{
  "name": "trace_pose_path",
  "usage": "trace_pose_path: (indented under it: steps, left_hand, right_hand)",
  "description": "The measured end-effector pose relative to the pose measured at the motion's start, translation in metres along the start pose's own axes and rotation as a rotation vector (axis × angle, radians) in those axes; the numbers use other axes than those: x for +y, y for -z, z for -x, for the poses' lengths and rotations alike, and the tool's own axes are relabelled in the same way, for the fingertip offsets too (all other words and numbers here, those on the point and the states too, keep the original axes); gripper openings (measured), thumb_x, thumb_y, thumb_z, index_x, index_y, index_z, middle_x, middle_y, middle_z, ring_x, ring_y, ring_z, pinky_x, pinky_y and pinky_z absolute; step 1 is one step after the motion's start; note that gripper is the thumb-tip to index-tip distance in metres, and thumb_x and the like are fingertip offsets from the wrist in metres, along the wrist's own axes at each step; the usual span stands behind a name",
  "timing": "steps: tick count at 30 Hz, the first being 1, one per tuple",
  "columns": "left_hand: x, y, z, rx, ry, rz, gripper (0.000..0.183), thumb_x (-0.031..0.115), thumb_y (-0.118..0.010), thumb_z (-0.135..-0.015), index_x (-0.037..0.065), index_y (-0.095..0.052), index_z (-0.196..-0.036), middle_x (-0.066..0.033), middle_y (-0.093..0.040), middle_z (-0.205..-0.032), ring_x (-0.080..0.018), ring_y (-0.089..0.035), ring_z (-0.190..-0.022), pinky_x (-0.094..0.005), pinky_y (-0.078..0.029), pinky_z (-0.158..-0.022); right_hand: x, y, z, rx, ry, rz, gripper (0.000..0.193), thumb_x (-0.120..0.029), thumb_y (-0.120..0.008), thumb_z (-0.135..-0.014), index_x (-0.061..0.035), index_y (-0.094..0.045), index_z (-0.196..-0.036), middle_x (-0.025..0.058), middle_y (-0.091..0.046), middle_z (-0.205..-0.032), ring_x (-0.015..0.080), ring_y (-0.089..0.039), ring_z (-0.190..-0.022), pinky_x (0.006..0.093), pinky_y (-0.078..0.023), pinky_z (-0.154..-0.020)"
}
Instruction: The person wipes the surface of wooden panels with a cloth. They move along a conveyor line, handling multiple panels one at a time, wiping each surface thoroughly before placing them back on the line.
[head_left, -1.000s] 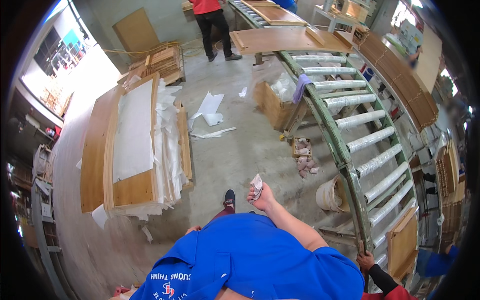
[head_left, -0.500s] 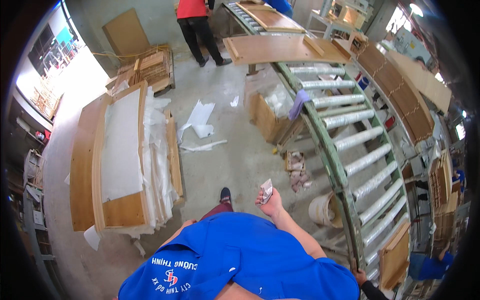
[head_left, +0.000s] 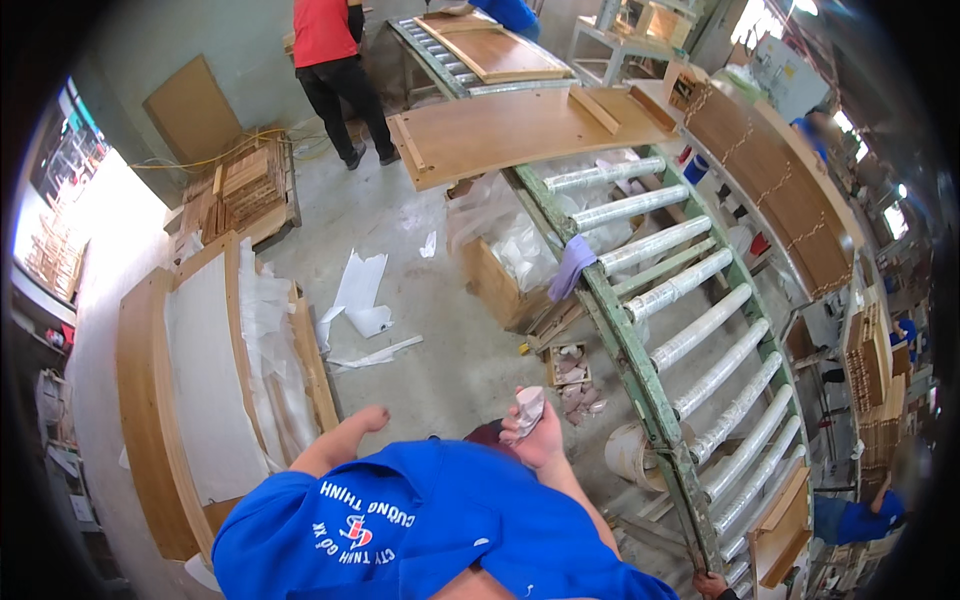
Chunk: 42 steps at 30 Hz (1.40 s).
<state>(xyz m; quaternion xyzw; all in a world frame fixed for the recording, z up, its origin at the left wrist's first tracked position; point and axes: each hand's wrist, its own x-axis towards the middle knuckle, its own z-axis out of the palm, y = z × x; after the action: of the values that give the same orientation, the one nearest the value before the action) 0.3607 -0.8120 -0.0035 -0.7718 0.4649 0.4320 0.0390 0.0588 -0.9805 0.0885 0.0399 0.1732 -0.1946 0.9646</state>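
Observation:
My right hand [head_left: 541, 440] is closed round a folded, pale pinkish piece [head_left: 529, 403] of paper or cloth, held up in front of my body. My left hand [head_left: 374, 418] is out to the left, fingers curled in, with nothing showing in it. It is nearest to the stack of brown wooden panels [head_left: 150, 420] with white foam sheets [head_left: 215, 370] on the left. On the floor ahead of my right hand, similar crumpled pinkish pieces [head_left: 580, 400] lie in and around a small box [head_left: 570, 362].
A green roller conveyor [head_left: 625, 345] runs along the right, a wooden panel [head_left: 520, 130] across it and a purple cloth [head_left: 572, 267] on its rail. A white bucket [head_left: 635, 455] stands beside it. Torn white sheets [head_left: 360, 295] litter the floor. A person in red [head_left: 325, 35] stands ahead.
The view has shifted forward and turned right. My left hand has come out from beside my body. My right hand still holds the pinkish piece.

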Motion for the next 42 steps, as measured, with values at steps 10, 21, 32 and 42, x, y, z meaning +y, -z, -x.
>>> trace_pose_path:
  steps: [10, 21, 32, 42]
  left_hand:
    - [0.087, 0.135, -0.14, 0.143, -0.251, 0.301, 0.028, 0.02, -0.044, -0.081, 0.005, -0.06, -0.099, -0.0147, -0.063, -0.093, -0.0265, -0.059, -0.088, -0.037, -0.047, -0.076]
    - [0.042, 0.391, -0.304, 0.629, 0.129, 1.251, 0.046, 0.049, -0.042, -0.086, 0.012, -0.045, -0.113, -0.0095, -0.052, -0.102, -0.0218, -0.05, -0.085, -0.0374, -0.046, -0.065]
    - [0.071, 0.458, -0.379, 0.445, 0.012, 1.508, 0.058, 0.048, -0.044, -0.089, -0.001, -0.041, -0.12, -0.0109, -0.052, -0.116, -0.0269, -0.053, -0.103, -0.0408, -0.046, -0.083]
    - [0.147, 0.307, -0.318, -0.134, -0.075, 1.772, 0.056, 0.046, -0.036, -0.091, 0.004, -0.035, -0.128, -0.009, -0.038, -0.13, -0.0249, -0.037, -0.119, -0.0417, -0.031, -0.102]
  right_hand:
    - [-0.135, -0.024, -0.061, 0.023, 0.282, 0.038, 0.042, -0.042, -0.033, -0.09, -0.014, -0.055, -0.111, 0.0034, -0.056, -0.076, 0.0163, -0.043, -0.061, 0.0292, -0.034, -0.054]
    - [-0.153, -0.054, -0.16, 0.196, 0.401, -0.081, 0.042, -0.041, -0.03, -0.09, -0.0131, -0.052, -0.111, 0.0046, -0.054, -0.077, 0.0172, -0.042, -0.061, 0.0302, -0.034, -0.055]
    - [-0.158, -0.097, -0.215, 0.27, 0.614, -0.077, 0.042, -0.044, -0.031, -0.091, -0.0122, -0.05, -0.11, 0.0057, -0.055, -0.074, 0.0173, -0.046, -0.058, 0.0305, -0.036, -0.053]
    - [-0.121, -0.067, -0.15, 0.209, 0.775, -0.168, 0.043, -0.045, -0.03, -0.091, -0.0128, -0.051, -0.11, 0.0053, -0.056, -0.073, 0.0175, -0.046, -0.056, 0.0304, -0.036, -0.052]
